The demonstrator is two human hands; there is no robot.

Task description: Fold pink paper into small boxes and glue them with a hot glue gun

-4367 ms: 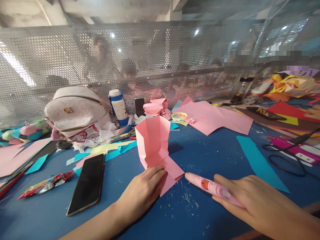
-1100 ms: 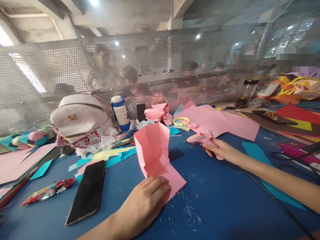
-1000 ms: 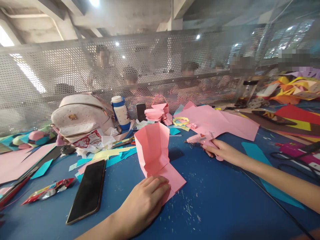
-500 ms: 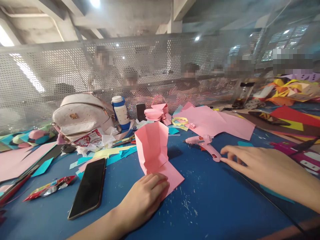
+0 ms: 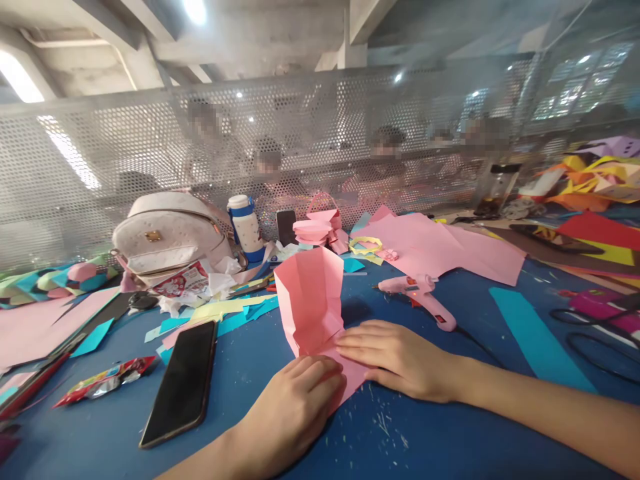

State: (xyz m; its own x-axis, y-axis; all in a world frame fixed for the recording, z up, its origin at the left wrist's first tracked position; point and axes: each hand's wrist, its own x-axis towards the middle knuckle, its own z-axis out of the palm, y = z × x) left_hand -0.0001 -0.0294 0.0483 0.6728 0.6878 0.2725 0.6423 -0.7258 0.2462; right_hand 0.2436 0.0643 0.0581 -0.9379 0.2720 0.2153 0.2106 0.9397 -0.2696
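A pink folded paper form (image 5: pixel 307 293) stands upright on the blue table, with a flat flap lying toward me. My left hand (image 5: pixel 305 393) rests on the flap's near left part, its fingers curled together against the paper. Stretched out flat, the fingers of my right hand (image 5: pixel 400 360) press on the flap's right side, close to the base of the upright walls. Both hands hide much of the flap. Beyond my right hand lies a pink glue gun (image 5: pixel 423 297), apart from it, with a black cord trailing right.
A black phone (image 5: pixel 183 383) and a candy wrapper (image 5: pixel 105 380) lie to the left. Behind are a pale backpack (image 5: pixel 165 233), a white-and-blue bottle (image 5: pixel 246 230) and a large pink paper sheet (image 5: pixel 440 243). A blue paper strip (image 5: pixel 537 337) lies at right. A perforated screen stands behind.
My right hand has left the glue gun's handle end and moved left onto the pink flap. My left hand stays on the paper. The view has shifted slightly.
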